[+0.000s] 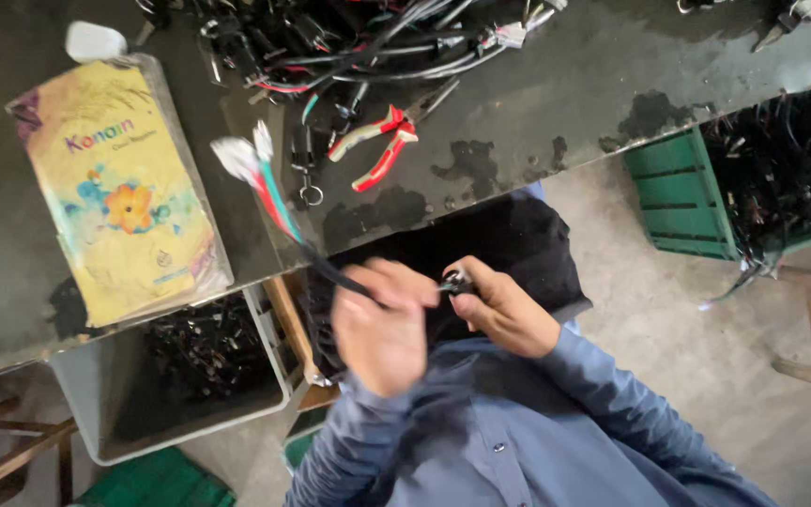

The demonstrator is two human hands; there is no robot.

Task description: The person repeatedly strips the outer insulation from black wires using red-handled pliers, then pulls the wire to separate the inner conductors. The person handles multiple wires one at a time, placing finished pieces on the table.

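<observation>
My left hand [382, 324] grips a black sheathed cable harness [330, 272] whose red, green and white wires end in white plug connectors [241, 155] over the table. My right hand [504, 310] pinches a small dark fitting [455, 280] at the cable's near end, right beside my left fingers. Both hands are in front of my chest, over a black cloth on my lap, and blue sleeves cover both arms.
A dark worktable [537, 103] holds a tangle of black wire harnesses [349, 38], red-handled pliers [382, 141] and a yellow flowered booklet in plastic [124, 188]. A grey bin [180, 385] of black parts sits below left; a green crate [696, 197] of cables stands right.
</observation>
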